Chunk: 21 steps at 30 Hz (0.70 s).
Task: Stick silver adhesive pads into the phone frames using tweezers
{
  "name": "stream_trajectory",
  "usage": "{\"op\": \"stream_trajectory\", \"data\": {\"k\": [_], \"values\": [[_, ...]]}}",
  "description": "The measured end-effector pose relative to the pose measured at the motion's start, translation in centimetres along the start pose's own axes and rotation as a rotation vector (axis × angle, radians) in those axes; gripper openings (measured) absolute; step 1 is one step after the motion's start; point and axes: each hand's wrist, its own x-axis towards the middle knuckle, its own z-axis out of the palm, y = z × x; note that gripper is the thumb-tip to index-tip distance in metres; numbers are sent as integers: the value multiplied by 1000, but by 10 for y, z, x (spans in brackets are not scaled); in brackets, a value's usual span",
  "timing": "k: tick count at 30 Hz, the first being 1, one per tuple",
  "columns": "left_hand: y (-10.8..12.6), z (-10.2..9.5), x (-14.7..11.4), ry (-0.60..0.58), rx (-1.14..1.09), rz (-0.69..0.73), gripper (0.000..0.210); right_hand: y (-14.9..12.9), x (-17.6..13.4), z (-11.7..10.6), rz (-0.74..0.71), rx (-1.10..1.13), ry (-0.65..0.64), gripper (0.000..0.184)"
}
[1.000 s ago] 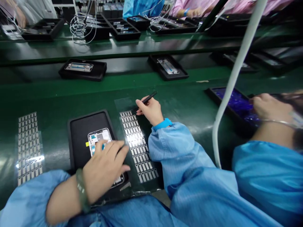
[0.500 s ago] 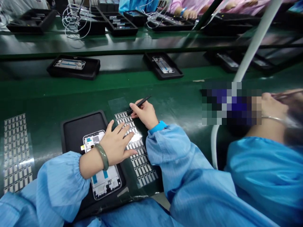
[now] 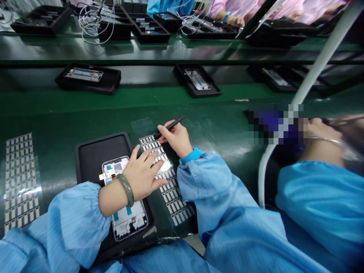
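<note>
My left hand [image 3: 143, 172] lies flat with fingers spread on a clear sheet of small grey stickers [image 3: 170, 189], just right of a black tray [image 3: 93, 151]. A white phone frame [image 3: 125, 218] rests in that tray, partly under my left wrist. My right hand [image 3: 176, 137] grips black tweezers [image 3: 170, 126], their tip touching the top of the sticker sheet. Both arms wear blue sleeves.
A second sticker sheet [image 3: 18, 178] lies at the left. Two black trays with phone frames [image 3: 88, 77] [image 3: 196, 80] sit on the belt beyond. A white hose [image 3: 309, 76] crosses the right side. A co-worker's hand [image 3: 324, 132] works at the right; more trays and cables stand at the back.
My left hand left the phone frame in the tray and moved right onto the sticker sheet. My right hand brought the tweezers' tip down to the sheet's top edge.
</note>
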Motion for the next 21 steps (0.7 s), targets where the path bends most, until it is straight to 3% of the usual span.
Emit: {"op": "stream_trajectory", "data": {"k": [21], "values": [[2,-4,0,-2,14,-6,51,-1,3,5,20,60,-39,29]]}}
